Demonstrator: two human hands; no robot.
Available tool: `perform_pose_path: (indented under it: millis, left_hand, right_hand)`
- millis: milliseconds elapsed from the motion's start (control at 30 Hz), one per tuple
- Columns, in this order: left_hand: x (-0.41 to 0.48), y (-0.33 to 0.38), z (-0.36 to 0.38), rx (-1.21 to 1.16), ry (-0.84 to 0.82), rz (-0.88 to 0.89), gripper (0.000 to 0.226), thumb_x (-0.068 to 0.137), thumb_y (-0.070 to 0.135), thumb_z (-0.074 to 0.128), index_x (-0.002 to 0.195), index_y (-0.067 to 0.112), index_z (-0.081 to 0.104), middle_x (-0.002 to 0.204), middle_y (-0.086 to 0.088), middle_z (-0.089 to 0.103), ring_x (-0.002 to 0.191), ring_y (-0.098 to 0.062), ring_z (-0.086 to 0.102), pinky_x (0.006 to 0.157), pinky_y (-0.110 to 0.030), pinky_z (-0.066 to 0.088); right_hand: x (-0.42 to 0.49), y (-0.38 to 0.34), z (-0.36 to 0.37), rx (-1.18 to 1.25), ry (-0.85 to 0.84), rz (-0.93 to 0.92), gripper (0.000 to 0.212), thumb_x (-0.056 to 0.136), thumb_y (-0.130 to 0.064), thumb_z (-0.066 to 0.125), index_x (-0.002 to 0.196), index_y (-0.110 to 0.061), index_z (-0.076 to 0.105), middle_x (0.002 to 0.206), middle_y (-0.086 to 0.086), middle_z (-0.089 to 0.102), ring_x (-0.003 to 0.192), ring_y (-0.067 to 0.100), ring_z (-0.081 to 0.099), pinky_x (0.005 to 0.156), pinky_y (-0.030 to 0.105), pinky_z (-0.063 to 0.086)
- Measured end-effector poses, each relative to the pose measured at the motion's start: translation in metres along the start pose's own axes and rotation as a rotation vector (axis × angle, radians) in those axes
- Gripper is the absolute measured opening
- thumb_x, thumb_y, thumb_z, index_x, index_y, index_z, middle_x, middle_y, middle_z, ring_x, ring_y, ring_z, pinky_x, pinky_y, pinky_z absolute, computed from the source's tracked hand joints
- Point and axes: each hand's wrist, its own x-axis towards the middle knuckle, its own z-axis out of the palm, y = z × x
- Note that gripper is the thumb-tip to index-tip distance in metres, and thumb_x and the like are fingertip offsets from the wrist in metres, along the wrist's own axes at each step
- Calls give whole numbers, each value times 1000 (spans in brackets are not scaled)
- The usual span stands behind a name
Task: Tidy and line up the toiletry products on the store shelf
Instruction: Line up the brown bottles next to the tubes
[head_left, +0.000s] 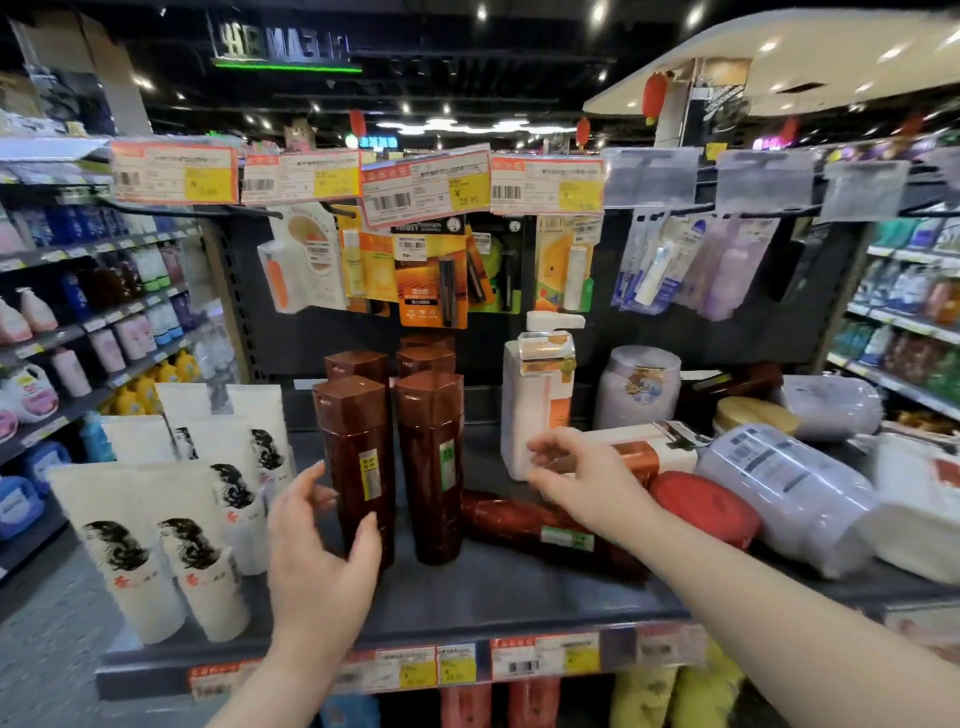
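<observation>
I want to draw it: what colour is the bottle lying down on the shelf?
Dark reddish brown; the lying bottle shows best in the head view.

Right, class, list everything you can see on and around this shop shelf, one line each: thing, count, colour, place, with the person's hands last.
upright bottles: five showing, brown, shelf centre
fallen bottle: one, brown, lying right of them
tubes: several, white with black print, shelf left
pump bottle: one, white and orange, upright, centre right
lying bottle: one, white and orange, right of the pump bottle
lilac jar: one, pale lilac, upright at the back
wrapped jars: two, pale, red and gold lids, lying at right
hanging packs: many, mixed colours, pegs above
price tags: a row, white and yellow, upper rail
shelf: one, dark grey
left hand: open, beside the front-left upright bottle
right hand: open, in front of the pump bottle
</observation>
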Motion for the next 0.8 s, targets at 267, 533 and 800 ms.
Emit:
perform_pose_path:
  millis: [267, 533, 800]
  left_hand:
    - [-24, 60, 68, 92, -701, 442, 25, 84, 25, 60, 109, 28, 57, 106, 16, 56, 104, -1, 50, 95, -21, 42]
    - [-14, 51, 139, 685, -932, 495, 61, 80, 31, 64, 135, 24, 39, 135, 0, 45, 125, -22, 41, 106, -40, 35]
    - [-9, 49, 141, 680, -963, 491, 68, 79, 46, 63, 139, 32, 35, 138, 5, 45, 127, -18, 39, 107, -35, 28]
  right_hand:
    - [-18, 27, -72, -130, 177, 32, 14, 81, -10, 68, 79, -24, 64, 83, -3, 66, 82, 11, 59, 81, 24, 45]
    - [-65, 65, -63, -235, 18, 111, 33, 82, -16, 66, 73, -46, 54, 80, -16, 64, 82, 8, 62, 83, 27, 50]
    - [-80, 78, -65, -219, 74, 123, 31, 82, -17, 67, 72, -44, 54, 74, -18, 63, 77, 6, 62, 71, 13, 44]
